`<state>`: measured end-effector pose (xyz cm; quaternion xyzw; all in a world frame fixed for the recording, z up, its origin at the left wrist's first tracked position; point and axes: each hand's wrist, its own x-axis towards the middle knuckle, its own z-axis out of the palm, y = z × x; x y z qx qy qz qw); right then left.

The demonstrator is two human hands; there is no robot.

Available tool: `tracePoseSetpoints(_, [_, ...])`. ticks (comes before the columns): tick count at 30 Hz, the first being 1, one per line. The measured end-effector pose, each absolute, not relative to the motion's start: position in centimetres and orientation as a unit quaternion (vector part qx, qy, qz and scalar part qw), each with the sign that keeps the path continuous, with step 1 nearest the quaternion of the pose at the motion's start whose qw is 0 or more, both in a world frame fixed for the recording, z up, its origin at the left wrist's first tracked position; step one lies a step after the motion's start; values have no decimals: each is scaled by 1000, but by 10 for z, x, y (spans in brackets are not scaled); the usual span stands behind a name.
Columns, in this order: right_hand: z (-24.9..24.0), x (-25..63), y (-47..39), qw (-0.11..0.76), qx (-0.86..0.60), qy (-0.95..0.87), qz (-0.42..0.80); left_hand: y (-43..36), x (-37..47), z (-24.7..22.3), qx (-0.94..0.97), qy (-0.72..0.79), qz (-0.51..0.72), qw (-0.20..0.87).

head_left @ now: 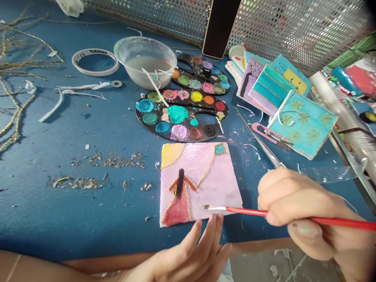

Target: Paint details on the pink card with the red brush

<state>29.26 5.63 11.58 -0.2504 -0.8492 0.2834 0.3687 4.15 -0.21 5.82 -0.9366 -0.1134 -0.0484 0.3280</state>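
Observation:
A small square canvas (pixel 211 176) painted pale purple lies near the front edge, showing a yellow sun, a kite and a figure in a red dress outlined in gold cord. My right hand (pixel 305 211) pinches a red paintbrush (pixel 246 211), its bristles over the lower right of the canvas. My left hand (pixel 199 250) has its fingers stretched out, the tips at the canvas's bottom edge, holding nothing. Behind the canvas sits a black palette (pixel 149 129) with many paint colours, and a second palette (pixel 195 70) is partly behind it.
A clear bowl of cloudy water (pixel 147 70) stands behind the palettes, beside a tape roll (pixel 95 72). Painted squares (pixel 305 121), pink snips (pixel 270 133) and scissors (pixel 268 150) lie at the right. Gold cords (pixel 17 117) are at the left, with grey scraps (pixel 79 182) nearer.

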Motion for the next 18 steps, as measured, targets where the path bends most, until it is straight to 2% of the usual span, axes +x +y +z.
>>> tracePoseSetpoints(6, [117, 292, 50, 351, -283, -838, 308, -4, 44, 59, -923, -73, -9, 377])
tracePoseSetpoints(11, [117, 292, 53, 305, -277, -857, 308, -6, 44, 58, -937, -123, -38, 325])
tracePoseSetpoints(18, [116, 300, 50, 315, -295, -847, 311, 0, 41, 63, -940, -112, -40, 320])
